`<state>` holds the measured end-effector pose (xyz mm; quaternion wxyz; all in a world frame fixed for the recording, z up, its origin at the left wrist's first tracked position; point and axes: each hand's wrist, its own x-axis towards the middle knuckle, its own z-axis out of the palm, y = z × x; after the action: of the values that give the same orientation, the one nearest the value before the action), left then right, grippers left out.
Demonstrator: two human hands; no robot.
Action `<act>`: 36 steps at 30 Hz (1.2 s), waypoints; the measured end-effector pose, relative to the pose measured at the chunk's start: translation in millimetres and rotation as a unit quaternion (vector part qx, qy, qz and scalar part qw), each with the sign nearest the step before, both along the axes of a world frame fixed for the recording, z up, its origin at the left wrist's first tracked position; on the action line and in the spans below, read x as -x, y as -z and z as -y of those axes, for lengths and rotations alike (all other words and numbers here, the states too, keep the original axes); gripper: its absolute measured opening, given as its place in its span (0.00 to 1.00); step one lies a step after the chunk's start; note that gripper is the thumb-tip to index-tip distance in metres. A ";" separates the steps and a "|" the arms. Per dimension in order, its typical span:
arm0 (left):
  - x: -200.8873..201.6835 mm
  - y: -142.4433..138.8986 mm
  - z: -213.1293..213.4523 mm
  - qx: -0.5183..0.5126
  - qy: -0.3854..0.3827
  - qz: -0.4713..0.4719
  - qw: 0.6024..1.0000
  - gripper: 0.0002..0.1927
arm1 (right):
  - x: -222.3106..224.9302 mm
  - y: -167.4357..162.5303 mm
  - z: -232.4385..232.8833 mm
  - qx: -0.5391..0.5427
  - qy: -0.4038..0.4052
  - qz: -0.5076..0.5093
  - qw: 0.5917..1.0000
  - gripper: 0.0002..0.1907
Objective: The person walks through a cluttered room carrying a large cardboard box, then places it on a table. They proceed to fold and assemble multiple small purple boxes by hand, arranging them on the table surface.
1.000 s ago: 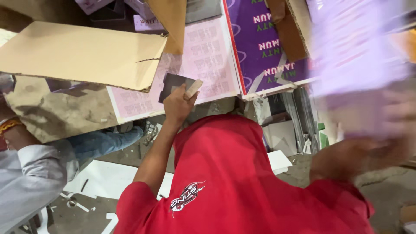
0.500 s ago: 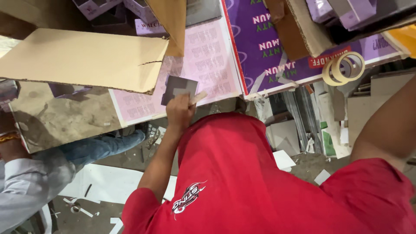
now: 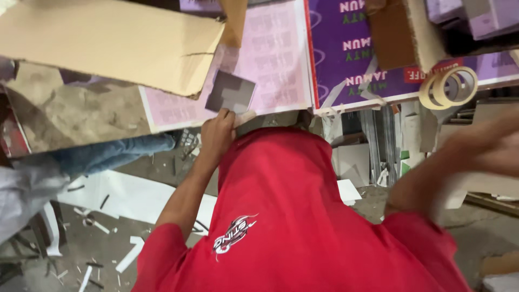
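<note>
A littered concrete floor (image 3: 97, 243) with white offcuts lies below a worktop (image 3: 81, 116) carrying printed pink sheets (image 3: 270, 59), a purple sheet (image 3: 351, 48) and a cardboard flap (image 3: 113, 40). An open cardboard box (image 3: 416, 32) sits there; its contents are hidden. The left hand (image 3: 219, 135) pinches a small grey card (image 3: 231, 93) over the pink sheets. The right hand (image 3: 486, 148) is blurred, grip unclear, near a tape roll (image 3: 448, 86).
</note>
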<state>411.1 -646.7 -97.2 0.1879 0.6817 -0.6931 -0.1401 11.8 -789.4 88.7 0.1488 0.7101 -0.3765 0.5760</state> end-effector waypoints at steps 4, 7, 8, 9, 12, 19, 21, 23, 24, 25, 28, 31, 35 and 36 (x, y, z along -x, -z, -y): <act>5.6 7.1 9.7 0.045 0.010 -0.076 0.996 0.08 | -70.5 57.6 -37.9 -0.295 -0.161 -0.046 0.941 0.12; 15.4 -0.2 20.2 0.129 0.051 -0.077 0.987 0.05 | -125.6 88.2 -28.3 -0.578 -0.196 0.095 0.787 0.28; 17.4 -3.7 22.9 0.135 0.073 -0.053 0.987 0.05 | -135.1 91.8 -22.3 -0.629 -0.212 0.150 0.733 0.32; 18.2 -6.8 25.6 0.143 0.096 -0.028 0.985 0.04 | -139.4 91.9 -18.5 -0.603 -0.194 0.104 0.766 0.33; 14.8 -10.6 34.9 0.219 0.191 0.040 0.956 0.04 | -145.2 86.2 -3.5 -0.505 -0.172 -0.023 0.846 0.39; -2.6 -2.1 71.4 0.250 0.369 0.202 0.872 0.03 | -174.7 100.6 69.3 -0.535 -0.297 -0.257 0.748 0.47; -5.7 -5.3 83.9 0.265 0.345 0.256 0.863 0.04 | -181.6 114.7 78.3 -0.559 -0.293 -0.318 0.707 0.40; -7.8 -10.9 88.5 0.287 0.297 0.275 0.868 0.05 | -179.0 124.9 81.1 -0.585 -0.243 -0.344 0.693 0.32; -7.3 -13.0 90.4 0.306 0.260 0.269 0.875 0.07 | -176.7 128.8 79.9 -0.576 -0.201 -0.342 0.715 0.35; -6.8 -13.9 91.0 0.328 0.223 0.262 0.880 0.09 | -172.6 131.5 75.3 -0.564 -0.157 -0.340 0.736 0.38; -1.1 -6.0 91.4 0.303 0.057 0.053 0.950 0.14 | -170.7 136.6 62.3 -0.511 -0.072 -0.300 0.802 0.40; 6.0 18.9 92.8 -0.103 -0.138 -0.244 0.955 0.16 | -178.3 139.1 43.5 -0.441 -0.040 -0.280 0.852 0.35; 16.2 58.3 96.7 -0.031 -0.011 -0.140 0.990 0.10 | -190.8 136.1 34.2 -0.534 -0.065 -0.293 0.791 0.31; 19.3 65.6 98.1 -0.059 0.012 -0.059 0.996 0.10 | -193.4 134.8 33.6 -0.513 -0.080 -0.310 0.797 0.33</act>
<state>391.8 -744.8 -162.8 0.1862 0.6737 -0.6795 -0.2232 205.1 -823.1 -46.1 -0.1749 0.8508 -0.4922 0.0574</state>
